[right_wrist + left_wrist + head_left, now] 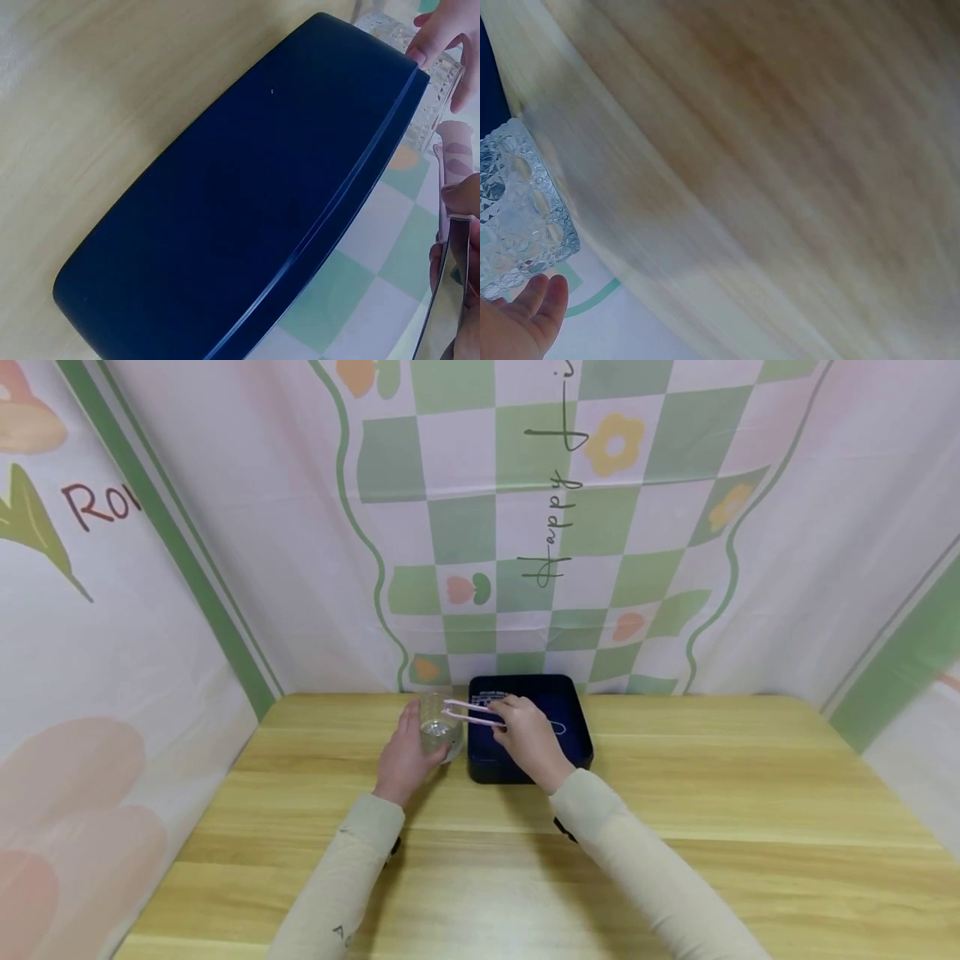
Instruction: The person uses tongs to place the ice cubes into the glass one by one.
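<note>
A clear patterned glass (438, 727) stands on the table at the left side of a dark blue box (480, 770). My left hand (405, 758) grips it, thumb on the near side and fingers on the far left. In the left wrist view, the faceted glass (525, 214) is partly cut off above the fingertips (551, 300). My right hand (528, 739), over the box, holds pink-tipped tongs (474, 707). Their two slightly parted tips are at the glass's mouth. A pale loop (558, 727) shows past this hand; whether it belongs to the tongs I cannot tell.
The open box has raised walls and a printed label (489, 700) inside its far left corner. Behind the wooden table (697, 793) hangs a printed curtain (525, 527) with green checks, close behind the box. Another printed cloth (112, 693) covers the left side.
</note>
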### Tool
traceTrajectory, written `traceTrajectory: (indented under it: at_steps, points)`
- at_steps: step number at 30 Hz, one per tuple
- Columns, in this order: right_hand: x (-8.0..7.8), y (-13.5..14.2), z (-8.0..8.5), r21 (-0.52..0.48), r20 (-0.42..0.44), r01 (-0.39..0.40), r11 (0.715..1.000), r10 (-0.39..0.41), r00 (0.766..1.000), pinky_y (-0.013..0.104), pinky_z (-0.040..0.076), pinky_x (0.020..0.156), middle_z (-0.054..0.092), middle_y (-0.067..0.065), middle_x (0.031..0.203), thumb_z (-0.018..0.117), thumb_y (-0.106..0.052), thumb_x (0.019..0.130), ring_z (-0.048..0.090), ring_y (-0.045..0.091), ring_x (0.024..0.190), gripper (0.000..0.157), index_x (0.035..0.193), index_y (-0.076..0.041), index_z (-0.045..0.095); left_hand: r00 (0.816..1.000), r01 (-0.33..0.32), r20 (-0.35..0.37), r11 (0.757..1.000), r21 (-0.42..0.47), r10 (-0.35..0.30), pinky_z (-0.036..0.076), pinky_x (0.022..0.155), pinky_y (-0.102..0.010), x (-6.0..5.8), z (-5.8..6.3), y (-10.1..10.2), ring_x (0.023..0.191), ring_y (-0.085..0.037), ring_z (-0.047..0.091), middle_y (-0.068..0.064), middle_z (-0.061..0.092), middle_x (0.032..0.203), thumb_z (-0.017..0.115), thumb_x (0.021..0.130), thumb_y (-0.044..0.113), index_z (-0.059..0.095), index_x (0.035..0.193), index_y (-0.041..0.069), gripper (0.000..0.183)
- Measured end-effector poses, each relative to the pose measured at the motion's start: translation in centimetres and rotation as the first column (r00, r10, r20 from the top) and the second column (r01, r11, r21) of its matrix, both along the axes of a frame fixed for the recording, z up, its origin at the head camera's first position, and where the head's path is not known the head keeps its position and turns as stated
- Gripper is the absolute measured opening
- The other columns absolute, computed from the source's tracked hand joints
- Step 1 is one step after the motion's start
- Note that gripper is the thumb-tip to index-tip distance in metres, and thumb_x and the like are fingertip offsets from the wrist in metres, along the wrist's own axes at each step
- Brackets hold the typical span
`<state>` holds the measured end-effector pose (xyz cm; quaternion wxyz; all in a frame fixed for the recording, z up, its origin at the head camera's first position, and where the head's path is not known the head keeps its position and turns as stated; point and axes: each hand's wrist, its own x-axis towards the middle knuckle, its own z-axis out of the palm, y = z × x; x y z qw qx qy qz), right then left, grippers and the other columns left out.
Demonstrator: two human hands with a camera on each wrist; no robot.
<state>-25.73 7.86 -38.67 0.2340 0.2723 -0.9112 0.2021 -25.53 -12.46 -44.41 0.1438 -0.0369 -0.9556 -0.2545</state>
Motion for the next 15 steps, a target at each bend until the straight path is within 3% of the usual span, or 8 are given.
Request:
traceTrajectory:
  at_steps: [15]
  points:
    - [0.09,-0.44,0.03,0.050,0.013,0.014,0.999,-0.015,1.000,0.038,0.058,0.089,0.070,0.014,0.102,0.075,-0.004,0.078,0.067,0.028,0.096,0.030,0.107,0.000,0.070,1.000,0.000,0.021,1.000,0.016,0.000,0.056,0.092,-0.048,0.09,0.30,0.11,0.113,-0.038,0.060,-0.018,0.038,0.149,0.075,0.080,0.036,0.021,0.149,0.002,0.094]
